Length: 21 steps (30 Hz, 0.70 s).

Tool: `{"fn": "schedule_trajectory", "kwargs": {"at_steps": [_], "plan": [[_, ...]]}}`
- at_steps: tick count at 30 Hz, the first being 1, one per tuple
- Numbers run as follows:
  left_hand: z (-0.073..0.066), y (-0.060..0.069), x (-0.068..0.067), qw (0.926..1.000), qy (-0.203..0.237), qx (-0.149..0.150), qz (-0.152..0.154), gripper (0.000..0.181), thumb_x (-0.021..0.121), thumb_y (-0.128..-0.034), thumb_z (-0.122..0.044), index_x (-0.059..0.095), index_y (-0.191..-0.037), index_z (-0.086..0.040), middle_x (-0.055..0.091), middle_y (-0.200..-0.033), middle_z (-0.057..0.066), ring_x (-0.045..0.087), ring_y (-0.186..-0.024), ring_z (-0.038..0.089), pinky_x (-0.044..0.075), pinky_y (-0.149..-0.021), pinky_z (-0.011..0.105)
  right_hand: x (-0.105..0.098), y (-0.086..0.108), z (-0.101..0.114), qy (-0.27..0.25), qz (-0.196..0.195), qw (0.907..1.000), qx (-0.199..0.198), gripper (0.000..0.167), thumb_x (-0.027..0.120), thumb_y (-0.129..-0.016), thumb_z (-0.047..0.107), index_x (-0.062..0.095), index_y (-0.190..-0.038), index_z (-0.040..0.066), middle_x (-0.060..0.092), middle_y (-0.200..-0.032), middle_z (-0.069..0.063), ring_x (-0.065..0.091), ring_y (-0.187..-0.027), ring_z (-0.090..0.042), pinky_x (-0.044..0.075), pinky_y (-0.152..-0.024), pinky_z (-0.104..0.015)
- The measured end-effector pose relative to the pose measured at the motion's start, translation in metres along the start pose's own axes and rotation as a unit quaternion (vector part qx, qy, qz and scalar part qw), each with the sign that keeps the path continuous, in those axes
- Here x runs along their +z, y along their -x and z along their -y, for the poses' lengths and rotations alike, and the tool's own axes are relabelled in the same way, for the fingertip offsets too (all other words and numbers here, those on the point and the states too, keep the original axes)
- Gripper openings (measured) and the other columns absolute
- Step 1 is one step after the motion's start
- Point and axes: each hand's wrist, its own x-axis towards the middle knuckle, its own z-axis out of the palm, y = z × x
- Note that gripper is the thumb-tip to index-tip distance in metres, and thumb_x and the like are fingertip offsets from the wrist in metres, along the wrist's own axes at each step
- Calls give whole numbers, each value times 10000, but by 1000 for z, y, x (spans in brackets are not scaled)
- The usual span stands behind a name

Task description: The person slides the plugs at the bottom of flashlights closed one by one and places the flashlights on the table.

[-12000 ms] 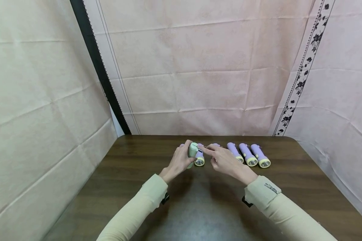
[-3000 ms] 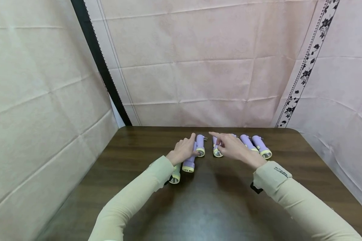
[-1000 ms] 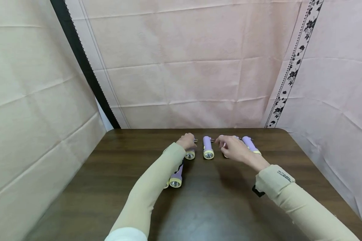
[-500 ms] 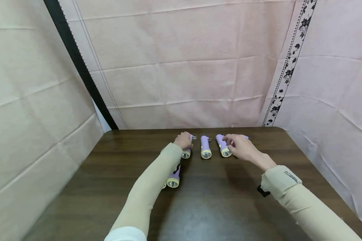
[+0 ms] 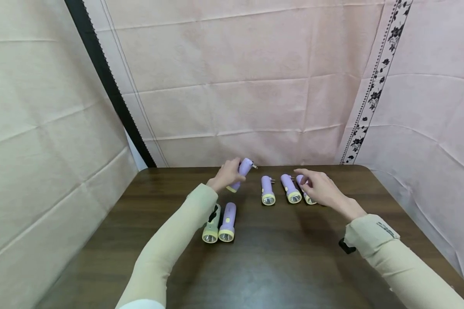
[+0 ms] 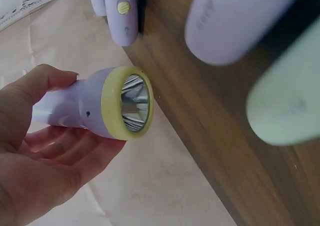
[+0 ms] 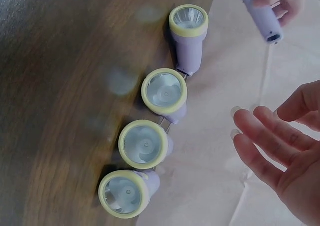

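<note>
My left hand grips a purple flashlight raised off the table, its metal plug prongs pointing right. In the left wrist view, thumb and fingers wrap the flashlight body, with its yellow-rimmed lens facing out. Below that hand lie a green flashlight and a purple flashlight, side by side. My right hand hovers near the back row with loosely bent fingers, holding nothing; it partly hides a purple flashlight. Left of it lie two more, a purple flashlight and another flashlight.
The brown wooden table ends at a straight back edge near the row. A pale cloth backdrop hangs behind it and along both sides. The right wrist view shows several flashlights in a line, one with lens nearest the bottom.
Twelve seconds ago my left hand held the green flashlight, now on the table beside a purple one. Within the last half second, it has lifted another purple flashlight; the right hand has shifted rightward.
</note>
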Motion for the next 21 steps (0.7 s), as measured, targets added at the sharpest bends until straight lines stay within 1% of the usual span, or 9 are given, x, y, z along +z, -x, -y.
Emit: {"fn": "schedule_trajectory", "kwargs": {"at_steps": [2, 4, 9, 15, 21], "plan": [[3, 5, -1, 9999, 55, 140, -71, 551, 767, -742, -140, 522, -1229, -63, 652, -1041, 117, 639, -900, 272, 521, -769, 383, 0, 1, 0, -36, -42, 10000, -39, 494, 545, -826, 7, 569, -1313, 89, 703, -891, -62, 549, -692, -124, 427, -622, -305], [6, 9, -1, 9997, 87, 219, -113, 553, 774, -741, -127, 518, -1228, -65, 653, -1058, 127, 646, -911, 285, 530, -773, 387, 1, 1, 0, -44, -83, 9999, -93, 511, 548, -815, -2, 563, -1319, 82, 701, -877, -57, 547, -685, -119, 426, -619, -300], [9, 18, 0, 9994, 172, 260, -117, 559, 776, -753, -113, 504, -1240, -78, 651, -1080, 130, 656, -908, 291, 547, -752, 381, 3, 0, 0, -23, -120, 9996, -242, 529, 546, -800, -12, 556, -1322, 72, 687, -860, -40, 589, -711, -124, 456, -639, -311], [7, 23, 4, 9983, 242, 475, -228, 553, 778, -740, -103, 509, -1222, -84, 656, -1085, 118, 642, -917, 273, 534, -761, 404, 8, -1, 4, -201, 94, 9995, -213, 571, 522, -781, -14, 532, -1344, 78, 697, -890, -95, 616, -728, -133, 472, -640, -309], [2, 27, 10, 9978, 181, 621, -122, 537, 788, -746, -116, 511, -1204, -76, 664, -1079, 107, 639, -921, 252, 526, -773, 395, 12, -1, 8, -256, 240, 9991, -245, 579, 533, -787, -19, 519, -1358, 69, 676, -888, -109, 595, -701, -132, 442, -593, -264]]}}
